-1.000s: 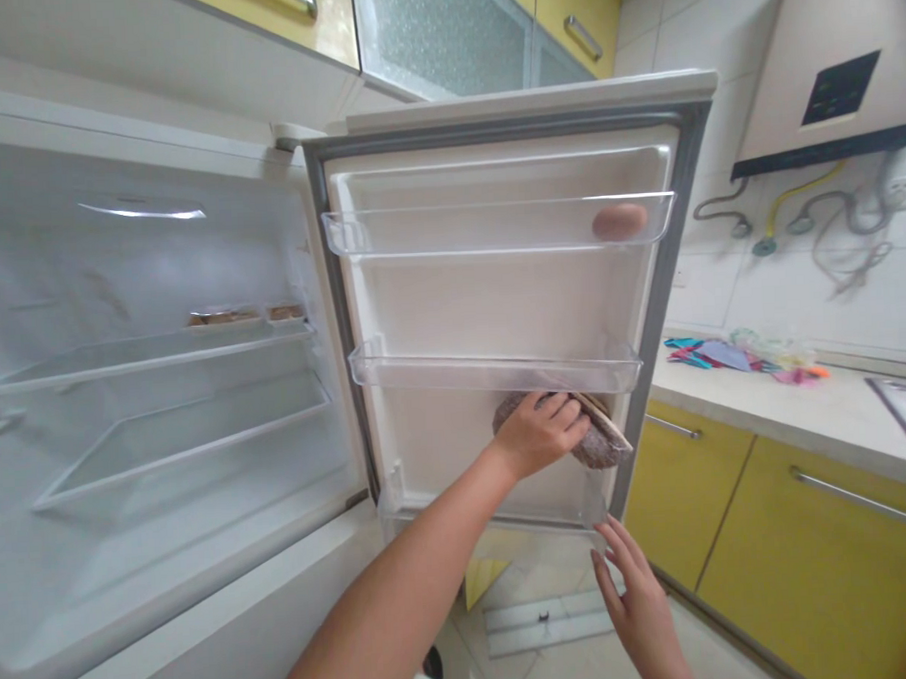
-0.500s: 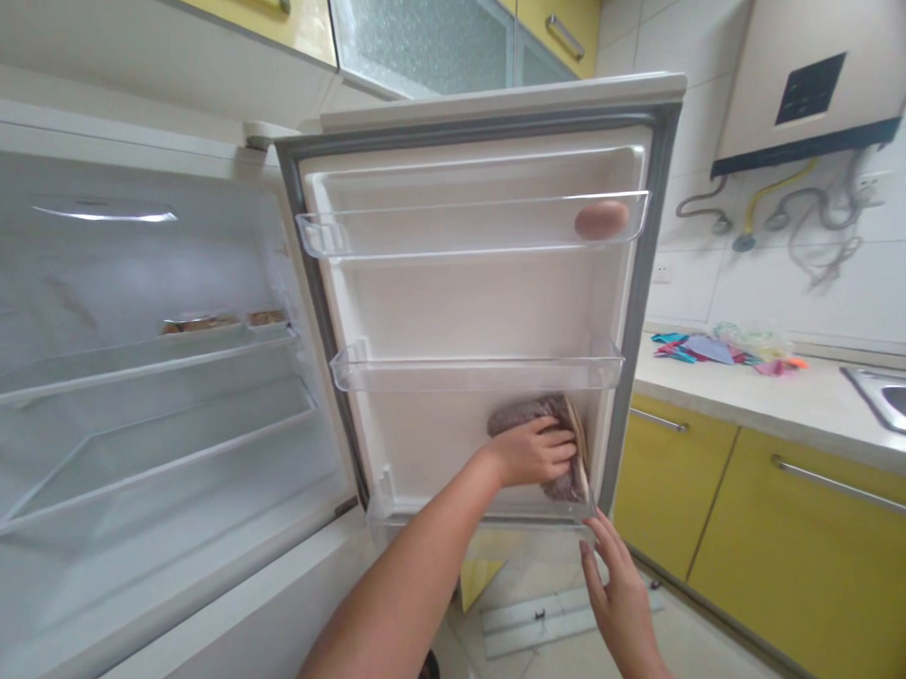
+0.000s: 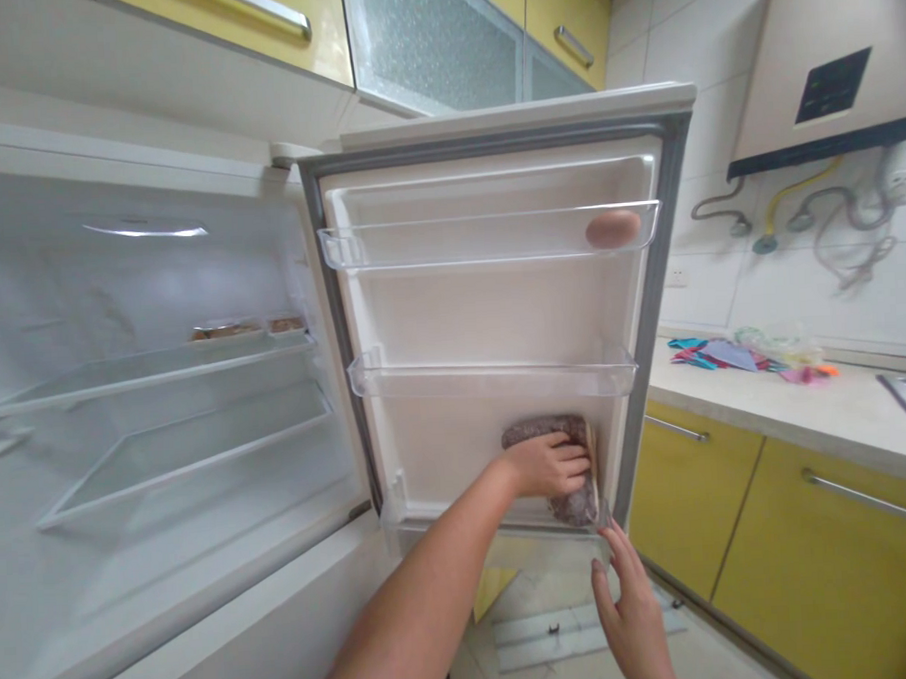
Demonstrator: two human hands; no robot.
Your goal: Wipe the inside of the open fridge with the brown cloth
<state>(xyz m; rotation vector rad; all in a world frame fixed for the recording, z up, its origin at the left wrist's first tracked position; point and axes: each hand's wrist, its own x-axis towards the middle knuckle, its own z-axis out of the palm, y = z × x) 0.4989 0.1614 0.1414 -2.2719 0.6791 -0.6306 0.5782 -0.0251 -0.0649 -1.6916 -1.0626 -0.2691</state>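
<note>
My left hand [image 3: 550,465] is closed on a brown, grainy bag [image 3: 541,432] and holds it in the bottom bin [image 3: 404,509] of the open fridge door, at the bin's right end. The bag's lower part [image 3: 574,507] shows under my fingers. My right hand [image 3: 634,612] is open, fingers stretched up, with the fingertips at the bin's lower right corner. A single brown egg [image 3: 611,228] lies at the right end of the top door shelf [image 3: 449,242].
The middle door shelf [image 3: 492,381] holds nothing. Inside the fridge, glass shelves [image 3: 161,362] carry small trays of food [image 3: 227,330]. Yellow cabinets [image 3: 791,525] and a counter [image 3: 801,409] with coloured wrappers [image 3: 724,353] stand right of the door.
My left hand has lowered the bag from just under the middle shelf down into the bottom bin. My right hand has risen to the bin's right corner.
</note>
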